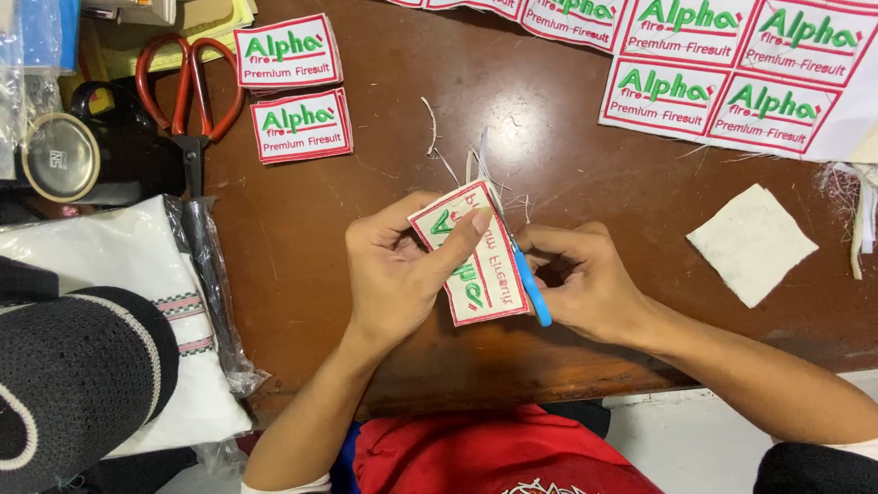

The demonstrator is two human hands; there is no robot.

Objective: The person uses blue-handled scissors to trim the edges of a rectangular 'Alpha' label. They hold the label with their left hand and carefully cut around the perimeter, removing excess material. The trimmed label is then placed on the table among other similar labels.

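Note:
My left hand holds a white embroidered patch with a red border and green and red stitching, thumb pressed on its face, just above the table's near edge. My right hand grips blue-handled scissors whose blades run up along the patch's right edge. Loose white threads lie on the wood just beyond the patch.
Two finished patches lie at the far left beside red-handled scissors. An uncut sheet of patches fills the far right. A white fabric square lies right. Bagged white cloth and a dark cap sit left on the brown table.

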